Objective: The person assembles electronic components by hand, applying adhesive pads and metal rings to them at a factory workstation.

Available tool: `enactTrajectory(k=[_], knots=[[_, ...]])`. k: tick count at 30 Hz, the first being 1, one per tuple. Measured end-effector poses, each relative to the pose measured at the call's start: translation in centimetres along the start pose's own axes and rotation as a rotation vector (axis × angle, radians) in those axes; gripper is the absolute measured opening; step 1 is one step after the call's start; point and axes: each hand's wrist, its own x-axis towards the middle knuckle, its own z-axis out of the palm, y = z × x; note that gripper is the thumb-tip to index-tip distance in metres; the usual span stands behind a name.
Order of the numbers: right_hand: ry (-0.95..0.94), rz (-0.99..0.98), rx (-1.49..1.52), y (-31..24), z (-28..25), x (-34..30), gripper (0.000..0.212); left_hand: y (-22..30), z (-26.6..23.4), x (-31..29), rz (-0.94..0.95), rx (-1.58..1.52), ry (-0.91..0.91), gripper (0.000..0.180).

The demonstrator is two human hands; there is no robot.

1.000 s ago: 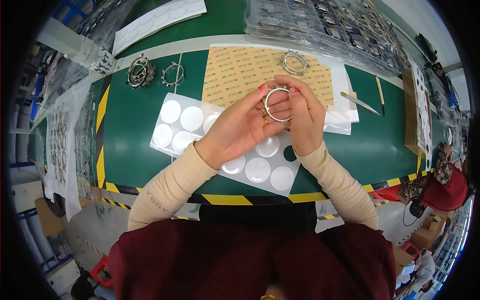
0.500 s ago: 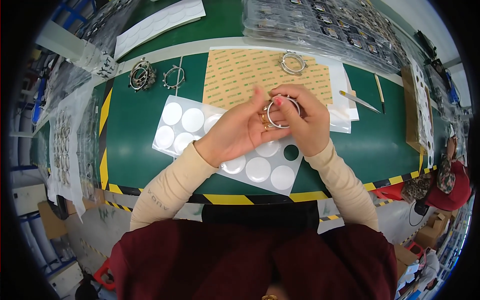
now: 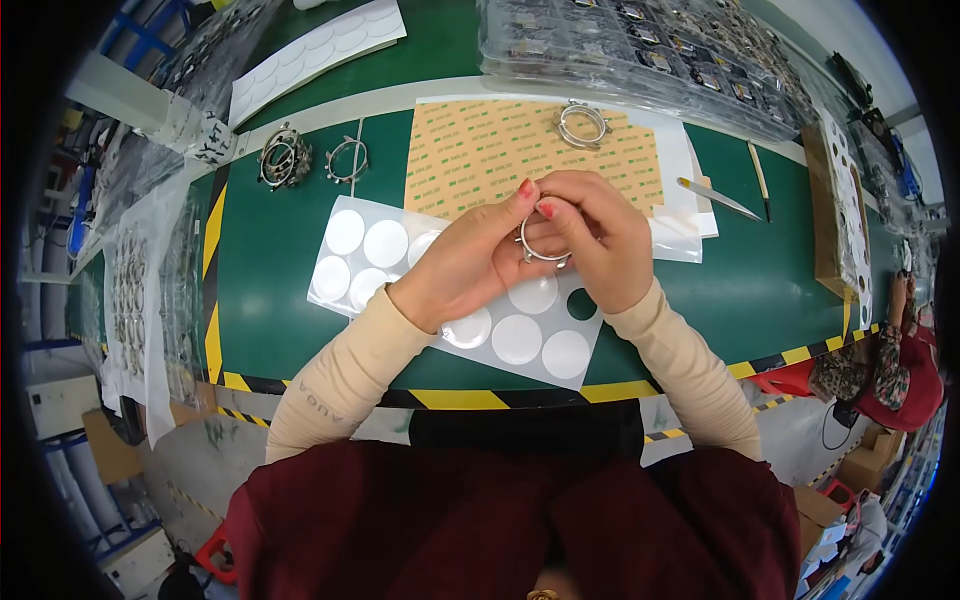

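Above the white sheet of round stickers point(image 3: 517, 340), both my hands are closed around a silver metal ring with small lugs point(image 3: 541, 257), like a watch case. My left hand point(image 3: 465, 260) has its thumb at the ring's upper edge and its fingers behind it. My right hand point(image 3: 612, 240) pinches the same edge with thumb and forefinger. The fingers hide the upper part of the ring. Another lugged ring point(image 3: 582, 126) lies on the tan adhesive sheet point(image 3: 480, 150) beyond my hands. One sticker spot on the white sheet, beside my right wrist, shows green table through a round hole.
A single ring point(image 3: 347, 160) and a stack of rings point(image 3: 285, 157) stand at the back left. Tweezers point(image 3: 718, 198) and a thin stick point(image 3: 760, 180) lie to the right, before a cardboard box point(image 3: 832, 220). Clear plastic trays point(image 3: 560, 45) of parts fill the back.
My left thumb has come in against the ring's upper edge, next to the right fingertips. The ring has shifted slightly left and is more covered by my fingers.
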Motion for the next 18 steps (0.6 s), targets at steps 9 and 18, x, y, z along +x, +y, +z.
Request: enactTrajectory(k=[9, 18], knots=[[0.062, 0.336, 0.281, 0.1, 0.1, -0.7, 0.015, -0.2, 0.7, 0.2, 0.028, -0.031, 0.120, 0.035], [0.069, 0.417, 0.338, -0.1, 0.4, -0.5, 0.020, -0.6, 1.0, 0.2, 0.078, -0.070, 0.216, 0.029]])
